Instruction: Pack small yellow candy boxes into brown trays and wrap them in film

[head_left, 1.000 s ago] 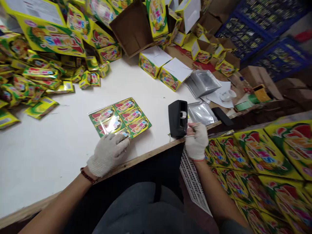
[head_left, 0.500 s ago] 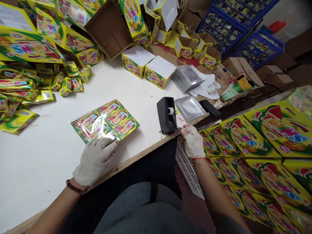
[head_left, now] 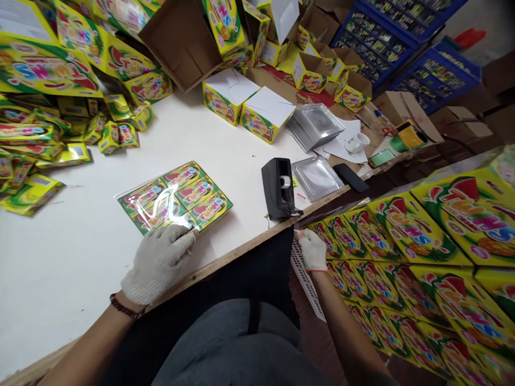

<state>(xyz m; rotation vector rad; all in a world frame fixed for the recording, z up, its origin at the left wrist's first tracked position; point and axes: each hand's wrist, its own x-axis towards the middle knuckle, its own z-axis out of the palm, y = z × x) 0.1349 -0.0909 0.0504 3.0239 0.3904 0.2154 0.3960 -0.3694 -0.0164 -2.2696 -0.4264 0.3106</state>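
A flat, clear-covered pack of small TWINS boxes (head_left: 197, 193) lies on the white table, light glaring off its plastic. My left hand (head_left: 161, 260), in a white knitted glove, grips the pack's near edge with bent fingers. Just past the table's front edge is my gloved right hand (head_left: 313, 250), its bare fingertips pinched on a short strip of tape (head_left: 296, 231). The strip is small and only partly visible. The black tape dispenser (head_left: 273, 187), with a white-cored roll, stands by the table edge just above that hand.
Loose small boxes (head_left: 76, 128) pile up at the back left. Two yellow cartons (head_left: 267, 115), clear plastic trays (head_left: 316, 126) and a black phone-like object (head_left: 350, 177) lie beyond the dispenser. Stacked TWINS cartons (head_left: 418, 230) fill the right side, beside a white basket (head_left: 308, 284).
My right hand has drawn back from the dispenser's cutting edge toward me, with the tape at its fingertips. My left hand stays on the pack.
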